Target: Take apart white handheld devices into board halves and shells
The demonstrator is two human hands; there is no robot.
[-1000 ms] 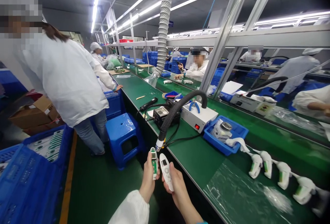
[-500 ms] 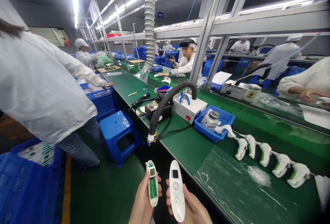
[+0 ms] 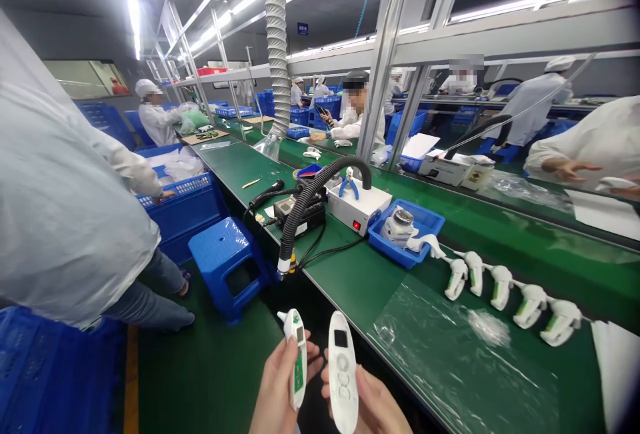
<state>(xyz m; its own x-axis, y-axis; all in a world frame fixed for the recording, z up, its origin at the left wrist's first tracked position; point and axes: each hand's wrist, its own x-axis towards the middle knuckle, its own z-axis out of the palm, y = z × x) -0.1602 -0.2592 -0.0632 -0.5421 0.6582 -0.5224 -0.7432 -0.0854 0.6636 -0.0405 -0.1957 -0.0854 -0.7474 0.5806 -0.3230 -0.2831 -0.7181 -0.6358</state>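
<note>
Low in the head view, my left hand (image 3: 281, 381) is closed around an opened ear thermometer body (image 3: 298, 366). Its green circuit board and small display face up, and a white pointed tip juts out at the top left. My right hand (image 3: 374, 397) grips a long white front cover (image 3: 343, 374) with a dark display window and several rounded button shapes. The cover stands upright, apart from the thermometer body. Both parts are held in front of the bench edge. Several similar white units (image 3: 501, 286) with green boards lie in a row on the bench to the right.
A black flexible hose (image 3: 306, 214) arches from a white box (image 3: 357, 207) over the bench edge. Beside it sits a blue tray (image 3: 406, 257) with parts. Clear plastic film (image 3: 465, 347) covers the near bench. A blue stool (image 3: 225, 241) and a person in white (image 3: 65, 201) are on the left.
The thermometer body in my left hand has turned, showing more of its side and tip. My view has shifted slightly right. The person on the left has moved their arm down toward a blue crate.
</note>
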